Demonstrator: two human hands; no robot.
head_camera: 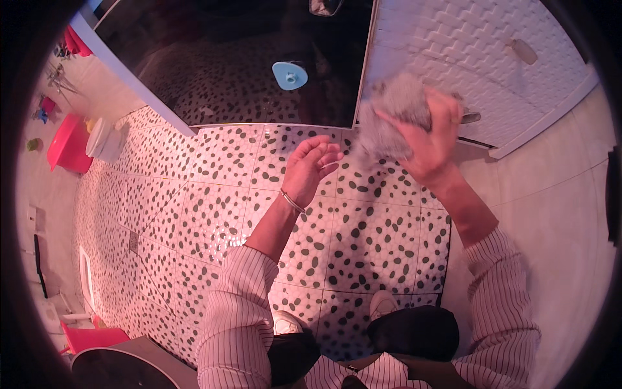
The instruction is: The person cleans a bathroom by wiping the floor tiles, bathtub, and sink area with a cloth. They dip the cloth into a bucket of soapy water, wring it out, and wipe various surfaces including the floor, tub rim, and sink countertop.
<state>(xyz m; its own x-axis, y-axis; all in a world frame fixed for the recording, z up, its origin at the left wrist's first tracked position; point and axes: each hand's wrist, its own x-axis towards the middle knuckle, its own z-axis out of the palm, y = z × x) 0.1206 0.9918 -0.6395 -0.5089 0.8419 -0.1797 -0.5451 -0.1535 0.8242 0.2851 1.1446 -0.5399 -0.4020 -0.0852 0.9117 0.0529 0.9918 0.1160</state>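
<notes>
My right hand (440, 126) grips a fluffy grey cloth (401, 114), slightly blurred. The cloth is in front of the lower left part of a white panel with a woven relief pattern (466, 44); whether it touches the panel cannot be told. My left hand (313, 167) hangs in mid-air over the pebble-patterned floor (218, 194), fingers loosely curled and nothing in them. Ahead of it stands a dark glossy panel (218, 63) that mirrors the floor. A light blue plate with a small knob (290, 76) is fixed to this panel.
Far left, a pink basin (70, 143) and a white bucket (103, 139) stand by the wall. A floor drain (133, 240) lies left of middle. At the lower left are a red plastic item (95, 335) and a dark round-topped object (114, 369). A pale tiled wall (544, 228) rises at right.
</notes>
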